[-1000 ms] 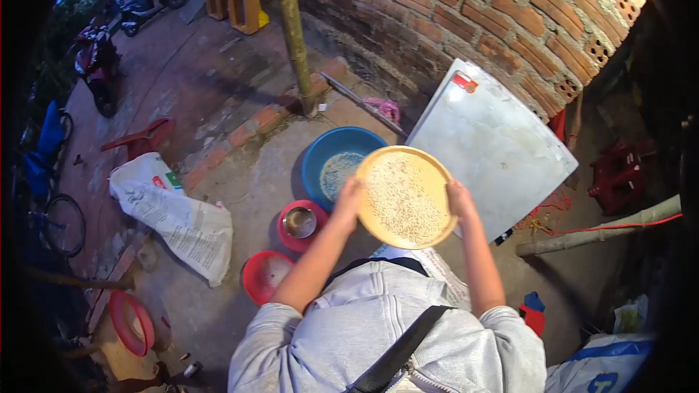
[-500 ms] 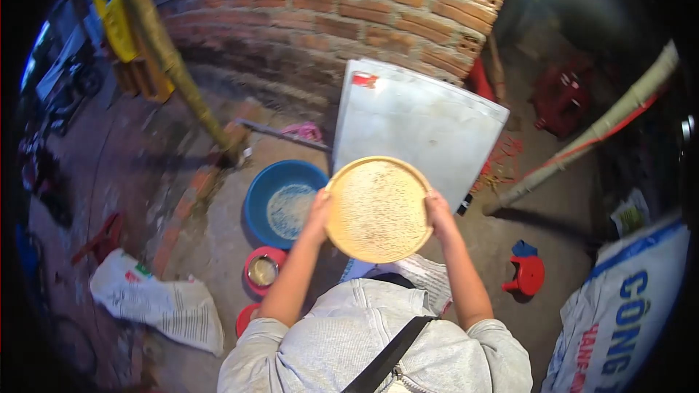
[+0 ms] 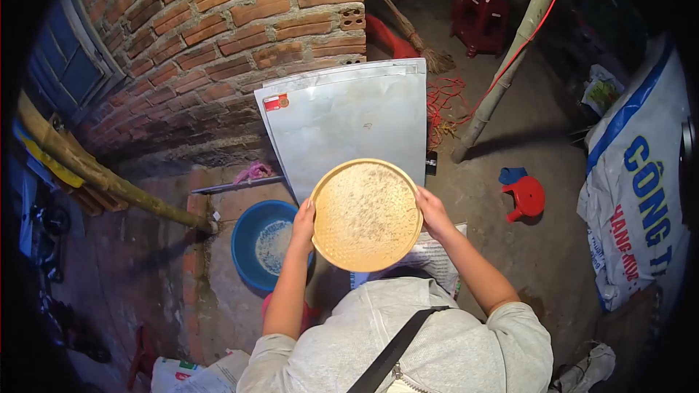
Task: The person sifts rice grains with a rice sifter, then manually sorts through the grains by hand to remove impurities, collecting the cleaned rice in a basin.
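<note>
A round, pale yellow tray (image 3: 342, 247) with small grains spread on it is held level in front of my chest. My left hand (image 3: 303, 224) grips its left rim, and my right hand (image 3: 432, 212) grips the right rim. The grains lie mostly over the middle and upper part of the tray, with bare surface along the lower edge. Below and left of the tray, on the ground, is a blue basin (image 3: 247, 222) with pale grain at its bottom. A grey-white panel (image 3: 349, 116) stands beyond the tray against the brick wall.
A red stool (image 3: 526, 198) stands at the right, near a large white sack (image 3: 626, 204). Bamboo poles (image 3: 510, 65) rise on both sides. Behind are a brick wall (image 3: 240, 22), a broom (image 3: 433, 58) and dark red stools (image 3: 480, 18). White sacking (image 3: 200, 375) lies lower left.
The view has swung to the right. The grains on the tray have shifted from an even spread towards its upper middle, baring the lower part. Both hands still hold the rim.
</note>
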A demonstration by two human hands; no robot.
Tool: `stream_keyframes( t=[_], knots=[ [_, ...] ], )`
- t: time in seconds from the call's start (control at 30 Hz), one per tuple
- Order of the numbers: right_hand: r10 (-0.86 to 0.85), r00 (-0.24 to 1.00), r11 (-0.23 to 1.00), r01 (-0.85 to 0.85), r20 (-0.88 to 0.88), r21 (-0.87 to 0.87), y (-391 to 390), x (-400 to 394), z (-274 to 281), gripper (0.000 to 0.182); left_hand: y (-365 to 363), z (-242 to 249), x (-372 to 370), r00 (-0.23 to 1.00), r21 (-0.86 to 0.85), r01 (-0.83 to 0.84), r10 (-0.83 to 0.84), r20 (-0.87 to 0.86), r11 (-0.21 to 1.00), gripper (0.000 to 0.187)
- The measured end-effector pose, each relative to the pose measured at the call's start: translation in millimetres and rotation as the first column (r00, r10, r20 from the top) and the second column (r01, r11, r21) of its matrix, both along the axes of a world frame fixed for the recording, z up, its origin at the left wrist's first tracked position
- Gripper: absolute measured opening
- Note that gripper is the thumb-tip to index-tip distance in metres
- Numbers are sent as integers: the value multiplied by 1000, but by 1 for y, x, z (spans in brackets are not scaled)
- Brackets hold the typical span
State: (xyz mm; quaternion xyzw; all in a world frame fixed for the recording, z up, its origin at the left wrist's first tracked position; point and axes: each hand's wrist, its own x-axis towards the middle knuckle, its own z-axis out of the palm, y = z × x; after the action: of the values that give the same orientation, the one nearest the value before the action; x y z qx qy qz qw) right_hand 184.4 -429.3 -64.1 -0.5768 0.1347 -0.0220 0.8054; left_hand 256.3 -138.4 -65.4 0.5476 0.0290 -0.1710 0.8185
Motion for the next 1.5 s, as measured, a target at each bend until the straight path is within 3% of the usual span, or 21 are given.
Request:
stream_keyframes(
  t=[0.17, 0.23, 0.33, 0.37, 0.43, 0.5, 0.6, 0.67, 0.73, 0.8, 0.83, 0.9, 0.93, 0.97, 1.03, 1.1, 1.17, 1.23, 1.33, 1.43, 1.5],
  knots=[
    [-92, 981, 994, 102, -171, 49, -49, -9, -31, 36, -59, -22, -22, 992, 200, -113, 123, -38, 973, 29],
    [-71, 961, 968, 131, -265, 215, -72, -3, -27, 34, -90, -25, -30, 972, 72, -197, 205, -118, 978, 30],
    [-103, 983, 970, 133, -150, 203, -55, 7, -6, 31, -62, -10, -10, 985, 107, -123, 135, -111, 987, 30],
    [-111, 991, 976, 122, -70, 178, -42, 11, 0, 31, -44, -10, -2, 992, -24, -92, 90, -88, 995, 30],
    [-151, 988, 983, 149, 13, 107, -9, 14, 13, 30, -16, 6, 12, 998, -88, -6, 0, -60, 996, 32],
    [-185, 979, 983, 182, 85, 39, -9, 14, 6, 29, -33, 17, 13, 999, -32, -26, 27, 19, 999, 33],
    [-216, 972, 973, 222, -92, 63, -75, 13, -2, 25, -97, 39, -2, 994, 61, -58, 52, 91, 996, 36],
    [-175, 969, 949, 213, -175, 234, -101, 4, 20, 23, -113, 38, -1, 995, 118, -47, 36, 90, 992, 37],
    [-211, 963, 956, 240, -170, 170, -98, 0, 20, 23, -111, 28, 11, 995, 169, 78, -87, 45, 983, 38],
    [-319, 929, 945, 326, -186, 9, -70, -4, 22, 21, -78, 27, 27, 975, 31, 214, -212, -58, 976, 36],
    [-334, 924, 939, 344, -185, 18, -55, -7, 16, 21, -64, 25, 31, 961, -7, 263, -262, -90, 965, 36],
    [-355, 934, 934, 356, -40, 22, -34, -8, 4, 25, -61, 21, 28, 964, 18, 250, -247, -93, 968, 36],
    [-366, 915, 931, 361, -170, -61, -40, -10, 27, 26, -65, 21, 25, 973, 24, 213, -209, -100, 977, 36],
    [-368, 913, 930, 363, -174, -63, -63, -8, 19, 26, -77, 18, 18, 980, 110, 199, -196, -34, 974, 36],
    [-146, 953, 969, 192, -264, 155, -114, -9, -5, 28, -110, 12, -3, 977, 240, 168, -194, 87, 956, 39],
    [-145, 947, 959, 206, -287, 194, -123, -10, 2, 28, -133, 19, -18, 993, 113, 96, -104, 63, 989, 41],
    [-149, 939, 946, 227, -310, 233, -112, -8, 15, 28, -109, 2, 9, 986, 232, 115, -139, 89, 966, 40],
    [-268, 931, 952, 295, -247, 80, -63, -1, 22, 29, -74, 15, 29, 990, 54, 140, -141, 13, 989, 37],
    [-267, 960, 956, 275, -84, 103, -31, 7, 7, 29, -58, 41, 35, 994, -58, 96, -99, -39, 994, 31],
    [-103, 973, 962, 150, -209, 226, -101, 12, -15, 28, -97, 8, 14, 995, 272, 16, -42, 90, 962, 36],
    [-99, 969, 957, 155, -228, 244, -119, 5, 0, 28, -132, 24, -12, 996, 228, -9, -11, 86, 974, 38]
  ],
)
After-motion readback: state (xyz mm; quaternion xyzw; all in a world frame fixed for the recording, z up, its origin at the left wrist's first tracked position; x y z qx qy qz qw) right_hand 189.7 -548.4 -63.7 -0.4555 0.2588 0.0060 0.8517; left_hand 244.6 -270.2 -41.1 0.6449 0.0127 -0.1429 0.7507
